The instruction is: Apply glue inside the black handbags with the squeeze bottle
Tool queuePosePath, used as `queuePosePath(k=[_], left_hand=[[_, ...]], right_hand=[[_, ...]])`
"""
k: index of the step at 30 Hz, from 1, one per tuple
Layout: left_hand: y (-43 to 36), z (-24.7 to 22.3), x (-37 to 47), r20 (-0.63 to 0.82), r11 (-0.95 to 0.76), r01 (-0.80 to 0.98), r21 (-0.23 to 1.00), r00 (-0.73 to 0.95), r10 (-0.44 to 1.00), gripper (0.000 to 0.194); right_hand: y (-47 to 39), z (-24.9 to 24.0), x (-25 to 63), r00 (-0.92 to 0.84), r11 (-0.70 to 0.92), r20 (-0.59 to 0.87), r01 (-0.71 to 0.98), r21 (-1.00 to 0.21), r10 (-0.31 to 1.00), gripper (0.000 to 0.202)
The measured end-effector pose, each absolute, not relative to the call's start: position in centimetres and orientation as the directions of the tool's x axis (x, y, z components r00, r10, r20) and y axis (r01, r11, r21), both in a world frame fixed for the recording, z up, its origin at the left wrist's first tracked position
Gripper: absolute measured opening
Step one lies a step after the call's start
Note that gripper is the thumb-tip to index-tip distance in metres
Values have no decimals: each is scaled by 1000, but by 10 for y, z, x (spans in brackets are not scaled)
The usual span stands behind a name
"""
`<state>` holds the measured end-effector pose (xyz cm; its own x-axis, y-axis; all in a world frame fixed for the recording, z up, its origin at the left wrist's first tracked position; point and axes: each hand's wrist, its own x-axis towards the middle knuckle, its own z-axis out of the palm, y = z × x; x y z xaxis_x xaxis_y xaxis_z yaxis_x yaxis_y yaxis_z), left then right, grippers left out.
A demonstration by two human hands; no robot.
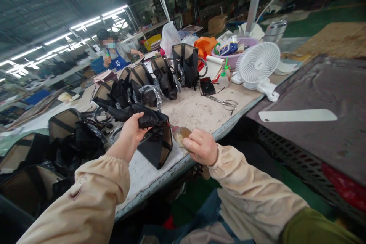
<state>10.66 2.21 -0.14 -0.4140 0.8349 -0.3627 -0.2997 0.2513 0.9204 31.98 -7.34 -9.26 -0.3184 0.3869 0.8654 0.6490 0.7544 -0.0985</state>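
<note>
Left hand (pixel 132 132): black lining (pixel 147 117) is grasped between thumb and fingers.
Right hand (pixel 201 146): small bottle (pixel 181 135) is clenched in curled fingers; its nozzle is directed toward the held bag.
Held bag (pixel 156 150): tilted, positioned at the near edge of the worktable (pixel 197 118).
Other bags (pixel 188 63): grouped beyond and to the left of the left hand.
Scissors (pixel 229 104): laid flat beyond the right hand.
Fan (pixel 259 65): placed right of the scissors.
Co-worker (pixel 117 59): seen across the worktable.
</note>
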Motion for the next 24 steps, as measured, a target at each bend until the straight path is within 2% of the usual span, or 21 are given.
queuePosePath(k=[11, 18, 24], left_hand=[[23, -2, 108, -379, 288, -260, 922, -443, 812, 13], [25, -4, 110, -377, 289, -256, 922, -431, 820, 16], [24, -3, 110, -392, 299, -267, 916, -445, 805, 14]], right_hand=[[-65, -84, 322, -250, 737, 890, 664, -128, 380, 14], [-61, -87, 322, -25, 718, 877, 586, -376, 479, 6], [-67, -87, 320, -9, 724, 849, 527, -444, 528, 5]])
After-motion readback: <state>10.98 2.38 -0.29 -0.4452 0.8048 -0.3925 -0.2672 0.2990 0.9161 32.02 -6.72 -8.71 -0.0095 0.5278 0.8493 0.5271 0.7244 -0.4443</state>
